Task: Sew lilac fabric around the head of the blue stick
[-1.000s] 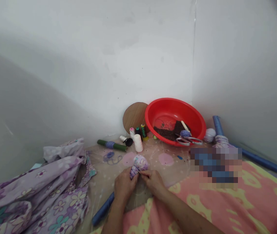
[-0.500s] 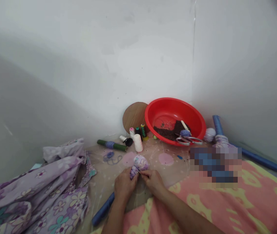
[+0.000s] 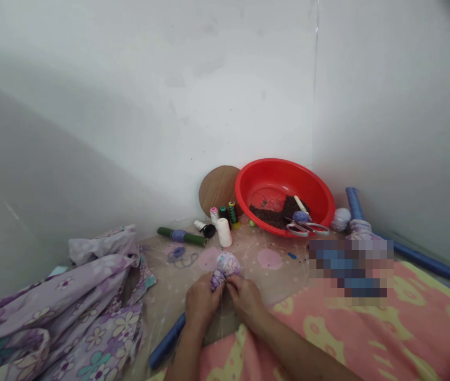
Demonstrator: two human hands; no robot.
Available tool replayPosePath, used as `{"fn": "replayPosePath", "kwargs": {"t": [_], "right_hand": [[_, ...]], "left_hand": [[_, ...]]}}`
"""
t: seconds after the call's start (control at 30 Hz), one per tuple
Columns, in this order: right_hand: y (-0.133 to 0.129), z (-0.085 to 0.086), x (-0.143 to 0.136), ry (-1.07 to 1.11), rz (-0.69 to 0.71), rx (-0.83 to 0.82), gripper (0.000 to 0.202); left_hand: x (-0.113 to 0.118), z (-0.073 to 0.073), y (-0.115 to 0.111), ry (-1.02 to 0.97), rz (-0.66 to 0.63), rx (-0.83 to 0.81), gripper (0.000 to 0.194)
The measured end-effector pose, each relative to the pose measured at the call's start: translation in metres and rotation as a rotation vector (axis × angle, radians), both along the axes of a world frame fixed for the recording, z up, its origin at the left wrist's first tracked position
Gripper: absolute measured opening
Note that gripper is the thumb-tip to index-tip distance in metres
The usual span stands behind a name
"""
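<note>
A small stuffed bundle of purple-flowered cloth is held low in the middle of the view, its round end pointing away from me. My left hand is closed around its gathered lower part. Pinched at the right side of the bundle's neck is my right hand, its fingertips on something too small to make out, perhaps thread. A thin pale thread hangs between the hands. Beyond them stands a white thread cone.
A red basin with dark material and scissors leans at the back. Flowered cloth lies left, a pink-yellow cloth right. Also there: a green tube, a blue tube, several thread spools and a white ball.
My right hand has shifted slightly left and down, its fingers now closer to the bundle's neck. My left hand and the bundle are nearly unmoved.
</note>
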State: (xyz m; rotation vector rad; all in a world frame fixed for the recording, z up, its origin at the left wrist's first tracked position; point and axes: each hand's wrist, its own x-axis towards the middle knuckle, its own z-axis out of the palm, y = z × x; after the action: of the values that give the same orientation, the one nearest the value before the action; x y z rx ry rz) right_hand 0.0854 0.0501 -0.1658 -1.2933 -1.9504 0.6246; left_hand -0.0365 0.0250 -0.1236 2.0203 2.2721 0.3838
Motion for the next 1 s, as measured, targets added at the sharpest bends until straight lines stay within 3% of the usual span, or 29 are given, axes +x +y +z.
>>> {"fn": "replayPosePath", "kwargs": {"t": [0.33,1.0], "right_hand": [[0.0030,-0.0044,-0.0074,-0.068,-0.065,0.025,0.024],[-0.0025,0.0034,-0.0094,-0.071,-0.148,0.021,0.019]], "left_hand": [[-0.0040,-0.0082,0.0019,0.003,-0.031,0.035,0.037],[0.0049,-0.0047,-0.0022,-0.036,-0.037,0.013,0.035]]}}
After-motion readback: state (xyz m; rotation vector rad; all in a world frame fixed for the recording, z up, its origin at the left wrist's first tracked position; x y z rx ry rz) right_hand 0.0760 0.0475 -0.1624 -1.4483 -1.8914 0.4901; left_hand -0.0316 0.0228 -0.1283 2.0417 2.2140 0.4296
